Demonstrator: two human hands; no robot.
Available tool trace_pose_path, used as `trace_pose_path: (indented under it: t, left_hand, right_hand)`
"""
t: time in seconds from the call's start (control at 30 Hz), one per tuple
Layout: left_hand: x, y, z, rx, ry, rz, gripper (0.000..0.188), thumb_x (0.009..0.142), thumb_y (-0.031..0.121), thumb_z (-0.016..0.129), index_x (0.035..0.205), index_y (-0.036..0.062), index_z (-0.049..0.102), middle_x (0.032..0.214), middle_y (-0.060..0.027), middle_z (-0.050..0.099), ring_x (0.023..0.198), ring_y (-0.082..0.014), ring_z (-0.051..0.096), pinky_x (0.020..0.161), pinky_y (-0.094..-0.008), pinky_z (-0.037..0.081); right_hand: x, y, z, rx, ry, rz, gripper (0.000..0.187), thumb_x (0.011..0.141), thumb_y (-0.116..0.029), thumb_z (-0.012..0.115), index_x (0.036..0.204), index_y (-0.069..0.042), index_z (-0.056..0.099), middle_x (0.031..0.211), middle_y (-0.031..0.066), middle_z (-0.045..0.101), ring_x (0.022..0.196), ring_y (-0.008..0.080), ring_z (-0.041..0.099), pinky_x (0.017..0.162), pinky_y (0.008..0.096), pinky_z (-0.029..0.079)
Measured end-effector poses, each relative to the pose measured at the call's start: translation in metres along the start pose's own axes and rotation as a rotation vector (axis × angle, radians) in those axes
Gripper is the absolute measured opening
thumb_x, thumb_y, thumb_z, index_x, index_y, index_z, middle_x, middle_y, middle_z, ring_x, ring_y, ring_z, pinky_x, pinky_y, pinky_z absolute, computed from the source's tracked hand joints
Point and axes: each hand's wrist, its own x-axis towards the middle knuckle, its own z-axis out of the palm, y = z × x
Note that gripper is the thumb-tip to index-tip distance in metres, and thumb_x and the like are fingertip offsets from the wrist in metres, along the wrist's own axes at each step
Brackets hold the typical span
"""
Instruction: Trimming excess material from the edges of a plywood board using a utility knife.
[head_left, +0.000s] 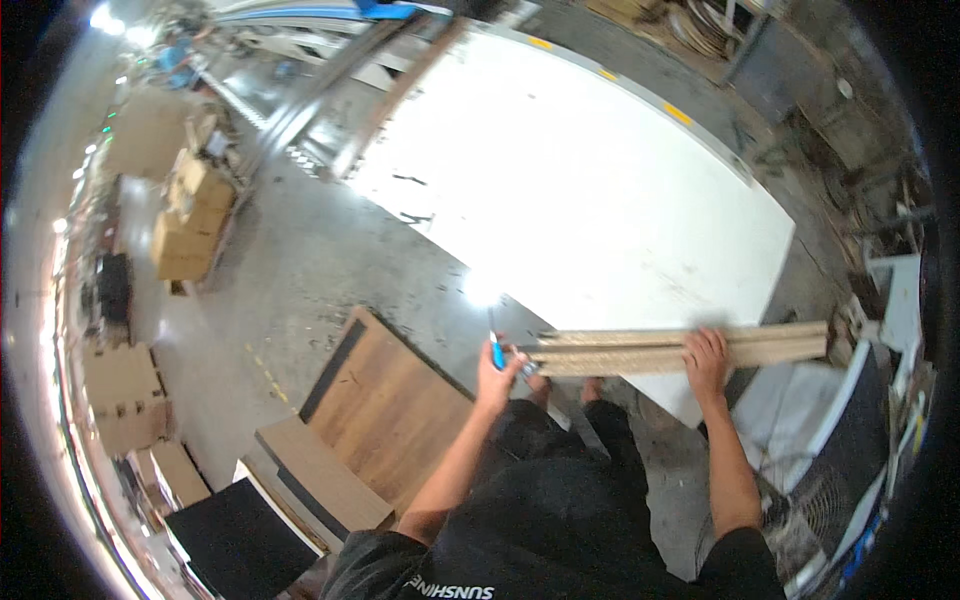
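Note:
In my left hand (494,380) is a slim tool with a blue handle (498,355) and a thin dark shaft pointing away from me; its exact kind is unclear. The fingers are closed around it, close to the left end of some narrow particle-board strips (620,358). These strips lie side by side across the near edge of a large white panel (590,200). Toward their right part, my right hand (708,358) rests with its fingers over the strips, gripping them from above. A few small dark marks or scraps lie on the panel's left side.
A wood-grain board (400,400) and a brown board (320,475) lie at lower left, near a black panel (243,540). Cardboard boxes (190,225) stand farther left. A metal rail (320,90) runs at the back; a fan (825,510) stands at right.

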Motion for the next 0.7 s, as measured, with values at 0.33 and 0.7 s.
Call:
trace_pose_path:
  t: [0.33, 0.7]
  left_hand:
    - [0.036, 0.038, -0.041, -0.265, 0.076, -0.008, 0.046, 0.099, 0.033, 0.075, 0.133, 0.0092, 0.055, 0.076, 0.0038, 0.05, 0.052, -0.006, 0.042, 0.046, -0.0246, 0.033]
    - [0.084, 0.028, -0.016, 0.038, 0.16, 0.041, 0.061, 0.11, 0.052, 0.044, 0.137, -0.002, 0.056, 0.108, -0.0164, 0.073, 0.054, -0.0138, 0.049, 0.053, -0.0304, 0.045]
  right_hand:
    - [0.098, -0.067, -0.074, 0.067, -0.008, -0.123, 0.022, 0.085, -0.015, 0.074, 0.105, -0.007, 0.071, 0.096, 0.0093, 0.064, 0.102, 0.0298, 0.06, 0.104, 0.0493, 0.042]
    - [0.242, 0.007, 0.024, 0.125, -0.299, -0.066, 0.029, 0.1, -0.032, 0.062, 0.11, -0.005, 0.068, 0.108, 0.0132, 0.067, 0.114, 0.0313, 0.058, 0.102, 0.0477, 0.035]
